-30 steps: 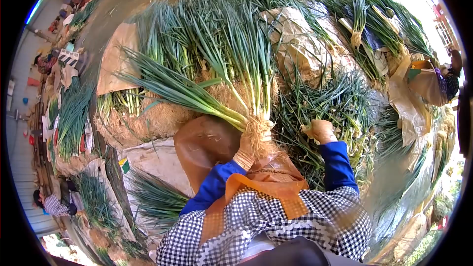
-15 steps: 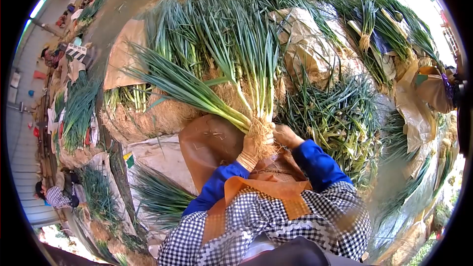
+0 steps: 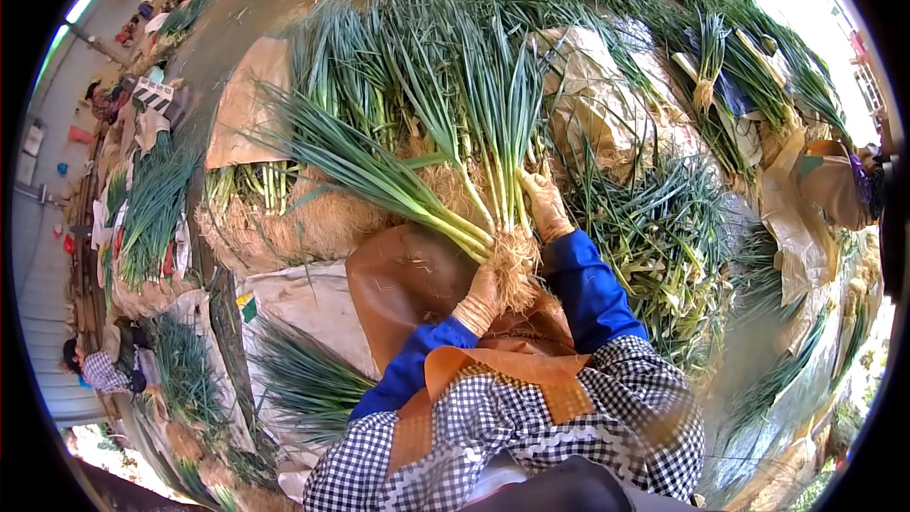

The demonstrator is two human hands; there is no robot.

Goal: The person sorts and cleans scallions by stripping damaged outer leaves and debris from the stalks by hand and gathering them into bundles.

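Low on a bunch of green garlic (image 3: 493, 185), by its tangled pale roots (image 3: 517, 270), my left hand (image 3: 482, 298) is closed. The bunch leans over my brown apron, its long flat leaves fanning away and to the left. My right hand (image 3: 545, 205), in what looks like a thin glove, is higher up at the right edge of the pale stems. Its fingers are bent against the outer stalk; the part facing the bunch is partly hidden.
Beyond the bunch lies a large pile of green garlic (image 3: 332, 76), roots towards me. Loose leaves and trimmings (image 3: 664, 256) are heaped at my right. More leaves (image 3: 308, 374) rest on a pale sack (image 3: 313, 308) at my left. A person (image 3: 100, 370) sits far left.
My right hand has moved up from the roots to the stems' right side. The left hand and root end have shifted slightly right and down.
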